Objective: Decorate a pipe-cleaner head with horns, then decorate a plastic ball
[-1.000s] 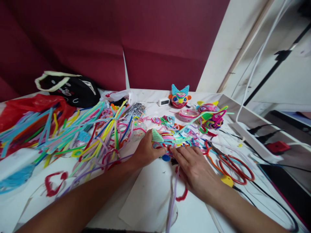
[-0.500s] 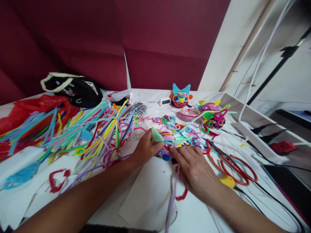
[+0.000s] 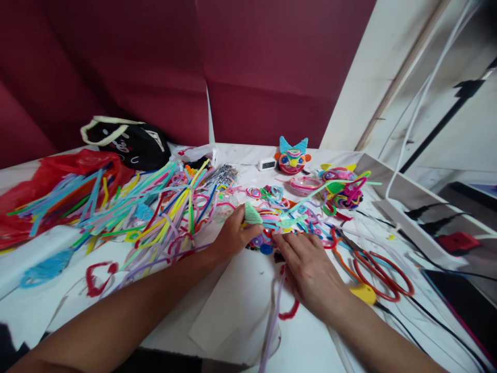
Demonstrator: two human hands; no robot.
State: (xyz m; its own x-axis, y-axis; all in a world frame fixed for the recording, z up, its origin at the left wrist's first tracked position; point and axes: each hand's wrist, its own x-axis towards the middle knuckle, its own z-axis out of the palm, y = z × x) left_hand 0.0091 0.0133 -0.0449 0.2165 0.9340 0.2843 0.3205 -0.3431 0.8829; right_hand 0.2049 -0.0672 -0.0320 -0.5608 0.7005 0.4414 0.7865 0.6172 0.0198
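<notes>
My left hand (image 3: 233, 235) is closed on a small pipe-cleaner figure (image 3: 266, 233) with a pale green ear, coiled pink and red parts and a blue disc, held at the table's middle. My right hand (image 3: 308, 267) lies just right of it, fingers stretched flat, fingertips touching the figure's right side. A lilac pipe cleaner (image 3: 274, 316) and a red curl (image 3: 289, 311) lie on white paper (image 3: 236, 305) beneath my right hand.
A big heap of coloured pipe cleaners (image 3: 147, 207) covers the left. A black bag (image 3: 128, 142), a red plastic bag (image 3: 58, 173), finished figures (image 3: 292, 155) (image 3: 344, 189), a white clock (image 3: 267, 164), red loops (image 3: 382, 272), a power strip (image 3: 419, 228) with cables sit around.
The camera view has drifted slightly, so everything sits a little further right. Both hands stay on the figure, almost unmoved.
</notes>
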